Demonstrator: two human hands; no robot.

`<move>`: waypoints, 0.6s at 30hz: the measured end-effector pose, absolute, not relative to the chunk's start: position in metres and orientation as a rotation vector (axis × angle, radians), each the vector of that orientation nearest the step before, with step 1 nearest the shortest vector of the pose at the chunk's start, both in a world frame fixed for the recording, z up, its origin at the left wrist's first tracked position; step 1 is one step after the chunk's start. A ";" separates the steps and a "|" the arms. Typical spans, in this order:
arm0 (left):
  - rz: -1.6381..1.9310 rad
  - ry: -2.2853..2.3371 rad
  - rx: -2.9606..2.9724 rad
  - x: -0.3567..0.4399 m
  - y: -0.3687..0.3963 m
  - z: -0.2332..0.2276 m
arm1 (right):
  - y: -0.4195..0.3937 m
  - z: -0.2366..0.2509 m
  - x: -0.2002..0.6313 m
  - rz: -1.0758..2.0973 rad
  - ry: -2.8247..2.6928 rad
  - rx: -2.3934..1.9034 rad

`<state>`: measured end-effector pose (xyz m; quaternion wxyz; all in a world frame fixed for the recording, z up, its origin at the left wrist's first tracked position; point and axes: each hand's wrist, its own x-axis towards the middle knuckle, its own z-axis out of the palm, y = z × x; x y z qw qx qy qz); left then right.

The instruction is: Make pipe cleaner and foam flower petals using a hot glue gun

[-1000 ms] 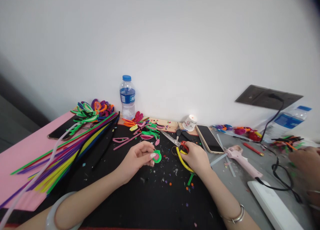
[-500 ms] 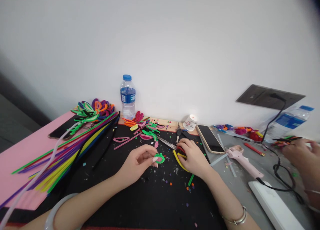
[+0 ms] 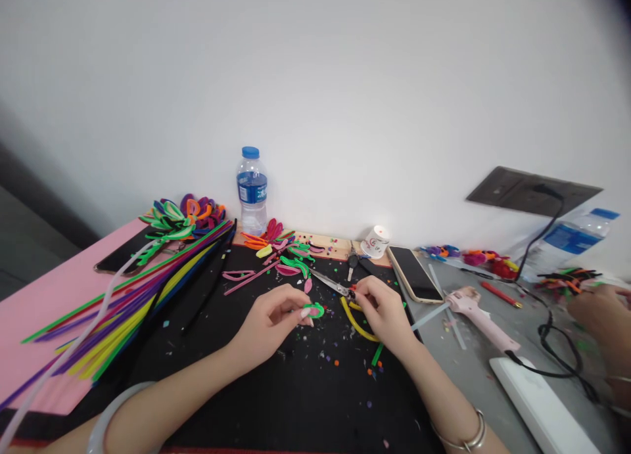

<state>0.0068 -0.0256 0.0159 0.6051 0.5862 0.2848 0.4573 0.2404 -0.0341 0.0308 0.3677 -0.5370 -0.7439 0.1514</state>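
Holds a green-and-pink piece [image 3: 315, 311] in the left hand [image 3: 276, 319], pinched between thumb and forefinger over the middle of the black mat [image 3: 276, 401]. Keeps that pinch almost exactly as half a second ago; against a second ago, shows the piece tilted flatter and slightly farther right. Has the right hand [image 3: 382, 309] at the handle end of the scissors [image 3: 329, 282], now with fingers drawn together after a looser spread over the same spot (cannot tell whether gripping a handle or some small bit there). Leaves the blades pointing away to the left, and a yellow strip [image 3: 355, 322] curving just beside the right hand, partly hidden by it.

Faces a pink petal [image 3: 308, 286] and a heap of looped pieces [image 3: 296, 266] just beyond the left hand, then an upright bottle [image 3: 252, 190] against the wall. Farther left, carries a bundle of fuzzy stems [image 3: 123, 322] across a pink sheet [image 3: 44, 316], crossed by a pale tube [image 3: 104, 303]. To the right, crowds the grey tabletop [image 3: 444, 375] with a phone [image 3: 417, 275], a glue gun [image 3: 486, 322] with a tangled black cord, and a white box [image 3: 542, 405]. Includes a co-worker's hand [image 3: 599, 313] at the right edge, now covering less of a dark bundle [image 3: 566, 281].
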 end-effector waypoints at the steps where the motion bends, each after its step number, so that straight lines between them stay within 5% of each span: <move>1: 1.057 0.659 1.353 0.007 -0.026 0.016 | -0.035 0.030 0.237 0.451 -1.898 -1.366; 8: 1.056 0.673 1.285 0.008 -0.026 0.015 | -0.036 0.017 0.227 1.186 -1.587 -1.307; 18: 1.038 0.716 1.249 0.007 -0.023 0.014 | -0.037 0.023 0.225 1.348 -1.408 -1.196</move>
